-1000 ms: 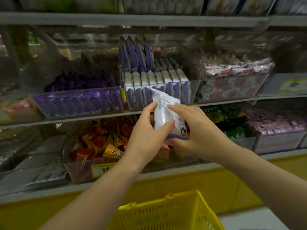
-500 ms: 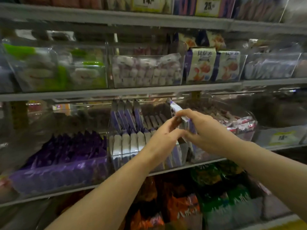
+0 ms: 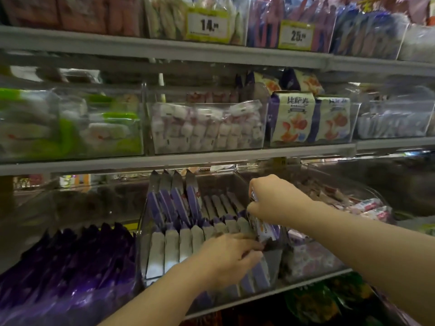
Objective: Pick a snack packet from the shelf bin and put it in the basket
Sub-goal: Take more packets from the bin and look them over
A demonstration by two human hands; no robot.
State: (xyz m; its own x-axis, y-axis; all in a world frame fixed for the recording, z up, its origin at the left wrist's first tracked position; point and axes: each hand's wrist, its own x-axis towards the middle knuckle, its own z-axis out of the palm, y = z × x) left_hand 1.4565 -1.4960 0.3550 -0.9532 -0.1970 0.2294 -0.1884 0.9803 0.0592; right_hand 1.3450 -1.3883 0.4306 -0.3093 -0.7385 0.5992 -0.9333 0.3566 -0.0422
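The right hand (image 3: 275, 200) has its fingers curled tight round the top end of a white-and-purple snack packet (image 3: 266, 229). That packet stands tilted at the right end of the clear plastic shelf bin (image 3: 144, 252). Its lower end is down among the front row of matching packets (image 3: 171, 250), which stand on edge in that bin.

The left hand (image 3: 227, 257) reaches into the bin's front right corner, knuckles up. Its fingers are bent down onto the packet tops right beside the held packet's lower end. They are blurred, and I cannot tell whether they pinch anything.

A back row of the same packets (image 3: 175, 201) leans further inside the bin. Just left of the bin lies a heap of dark purple glossy packets (image 3: 66, 267); just right of it are pink-and-white wrapped packets (image 3: 367, 208). On the shelf above the bin sit a clear box of pale pink sweets (image 3: 207, 128) and cream packets with an orange picture (image 3: 292, 118). Higher up, yellow price tags read 14 (image 3: 208, 24) and 25 (image 3: 296, 35).
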